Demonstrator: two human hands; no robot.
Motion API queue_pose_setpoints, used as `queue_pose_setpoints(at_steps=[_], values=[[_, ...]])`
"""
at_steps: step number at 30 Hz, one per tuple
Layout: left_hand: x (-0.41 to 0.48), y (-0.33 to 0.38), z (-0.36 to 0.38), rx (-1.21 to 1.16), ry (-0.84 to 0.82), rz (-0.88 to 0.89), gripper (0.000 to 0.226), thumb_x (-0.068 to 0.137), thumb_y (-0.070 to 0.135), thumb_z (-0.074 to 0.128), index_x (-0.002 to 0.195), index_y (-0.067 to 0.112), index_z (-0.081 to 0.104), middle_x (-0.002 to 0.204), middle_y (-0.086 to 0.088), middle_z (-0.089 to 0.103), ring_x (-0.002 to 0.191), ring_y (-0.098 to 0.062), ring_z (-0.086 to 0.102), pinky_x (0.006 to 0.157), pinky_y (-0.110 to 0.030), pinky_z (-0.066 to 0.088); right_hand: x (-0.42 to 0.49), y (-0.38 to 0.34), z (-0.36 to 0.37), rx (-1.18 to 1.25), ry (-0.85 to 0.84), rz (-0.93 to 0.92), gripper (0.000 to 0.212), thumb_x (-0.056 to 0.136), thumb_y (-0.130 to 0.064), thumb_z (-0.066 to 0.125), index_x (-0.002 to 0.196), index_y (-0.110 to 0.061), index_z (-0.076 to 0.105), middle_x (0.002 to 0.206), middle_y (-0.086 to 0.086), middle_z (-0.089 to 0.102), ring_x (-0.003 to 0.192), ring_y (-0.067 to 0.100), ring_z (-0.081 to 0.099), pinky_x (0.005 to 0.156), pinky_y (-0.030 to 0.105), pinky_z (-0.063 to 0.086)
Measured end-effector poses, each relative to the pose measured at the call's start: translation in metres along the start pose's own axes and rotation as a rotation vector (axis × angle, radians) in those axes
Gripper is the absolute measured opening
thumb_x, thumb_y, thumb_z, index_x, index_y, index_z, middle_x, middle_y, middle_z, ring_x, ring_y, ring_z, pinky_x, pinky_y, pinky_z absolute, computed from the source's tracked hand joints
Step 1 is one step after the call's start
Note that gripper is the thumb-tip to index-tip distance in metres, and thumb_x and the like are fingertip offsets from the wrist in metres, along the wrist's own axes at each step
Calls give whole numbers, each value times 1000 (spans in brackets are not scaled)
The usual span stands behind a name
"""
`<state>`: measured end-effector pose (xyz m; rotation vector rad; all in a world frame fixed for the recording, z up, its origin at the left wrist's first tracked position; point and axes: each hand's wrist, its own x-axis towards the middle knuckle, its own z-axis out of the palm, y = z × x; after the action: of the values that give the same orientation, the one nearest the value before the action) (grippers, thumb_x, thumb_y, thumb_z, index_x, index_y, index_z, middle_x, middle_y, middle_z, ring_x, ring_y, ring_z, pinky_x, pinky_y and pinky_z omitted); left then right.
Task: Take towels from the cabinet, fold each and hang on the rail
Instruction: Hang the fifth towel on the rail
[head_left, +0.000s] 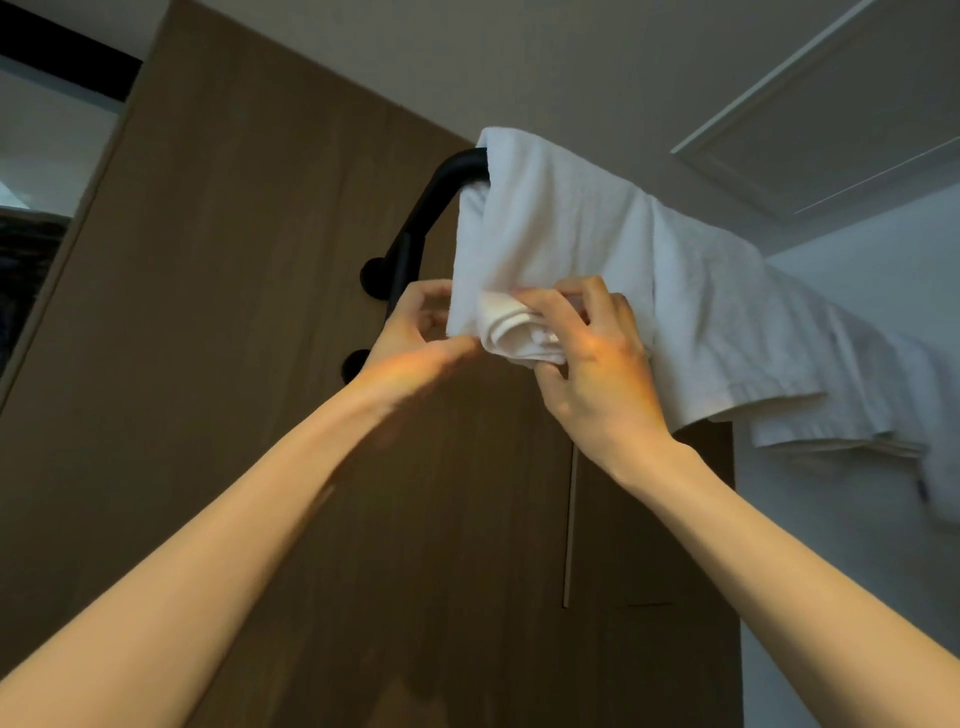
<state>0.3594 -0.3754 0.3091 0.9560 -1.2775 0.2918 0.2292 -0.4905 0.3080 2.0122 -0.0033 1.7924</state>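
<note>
Overhead in the head view, a white terry towel (550, 223) hangs over the black curved metal rail (441, 192). The right hand (597, 364) grips its bunched lower corner with curled fingers, and the left hand (410, 338) pinches its left edge. More white towels (779, 353) hang just beside it.

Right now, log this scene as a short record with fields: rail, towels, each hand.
rail: black curved metal rail, fixed to the brown wooden panel
nearest towel: white terry towel, draped over the rail's left end, lower corner bunched
other towels: more white towels, draped further right along the rail
left hand: pinches the nearest towel's left edge
right hand: grips the bunched corner
</note>
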Motion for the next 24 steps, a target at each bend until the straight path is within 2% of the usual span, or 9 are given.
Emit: queue_pose_setpoints(at_steps=[1, 3, 6, 9, 11, 14, 17, 20, 24], values=[[-1, 5, -2, -98, -17, -55, 45, 80, 11, 64, 123, 13, 51, 89, -5, 61, 53, -1, 56, 47, -10, 41, -1, 1, -1, -1, -45, -9, 60, 80, -7, 67, 134, -27, 49, 126, 3, 44, 112, 22, 42, 87, 36, 47], [3, 10, -7, -259, -76, -118, 40, 85, 19, 51, 122, 4, 53, 92, -7, 65, 71, -11, 66, 70, -23, 54, -4, 3, -5, 15, -152, -5, 63, 82, -23, 62, 141, -31, 40, 133, -1, 40, 118, 18, 39, 93, 37, 46], [8, 19, -9, 2, -110, -104, 74, 72, 66, 62, 125, 14, 50, 116, 0, 64, 104, -18, 64, 97, -42, 48, -5, 8, -14, 197, -178, 58, 54, 89, -29, 43, 142, -35, 41, 134, -10, 46, 116, 5, 45, 97, 31, 47], [8, 20, -2, 250, -51, -69, 74, 67, 59, 77, 119, 21, 42, 115, 2, 61, 101, -13, 63, 88, -28, 52, 4, 12, -26, 439, -137, 188, 46, 98, -13, 38, 138, -32, 49, 122, -8, 63, 71, -8, 59, 62, 8, 47], [8, 16, 2, 276, -6, -18, 56, 76, 39, 77, 115, 19, 42, 110, 0, 61, 95, -12, 63, 72, -16, 51, 17, 14, -34, 485, -81, 262, 41, 98, -8, 41, 131, -28, 55, 111, -5, 69, 48, 1, 54, 45, 9, 37], [8, 11, 3, 282, 17, 45, 42, 81, 27, 72, 110, 22, 42, 106, -1, 62, 86, -8, 62, 53, -7, 44, 43, 11, -36, 326, 94, 189, 36, 94, -18, 43, 126, -27, 57, 120, -9, 64, 86, 5, 61, 68, 18, 44], [5, 10, 6, 214, 23, 56, 42, 83, 22, 71, 114, 22, 43, 97, 0, 65, 73, -4, 64, 52, -7, 43, 76, 5, -24, 268, -3, 117, 47, 94, -37, 42, 141, -39, 40, 152, -9, 35, 142, 17, 25, 114, 37, 25], [4, 10, 5, 159, -4, 65, 65, 83, 22, 72, 137, 29, 38, 104, 3, 68, 82, -4, 68, 65, -11, 50, 102, -2, -1, 125, -87, 164, 55, 94, -60, 39, 146, -50, 23, 162, -11, 8, 148, 32, -6, 114, 62, -4], [8, 6, 3, 115, -85, 52, 71, 83, 19, 72, 144, 33, 38, 121, 12, 64, 106, -3, 63, 92, -26, 53, 112, -8, 22, 8, 44, 207, 57, 92, -62, 33, 146, -53, 17, 159, -12, 15, 147, 35, -2, 108, 71, -6]])
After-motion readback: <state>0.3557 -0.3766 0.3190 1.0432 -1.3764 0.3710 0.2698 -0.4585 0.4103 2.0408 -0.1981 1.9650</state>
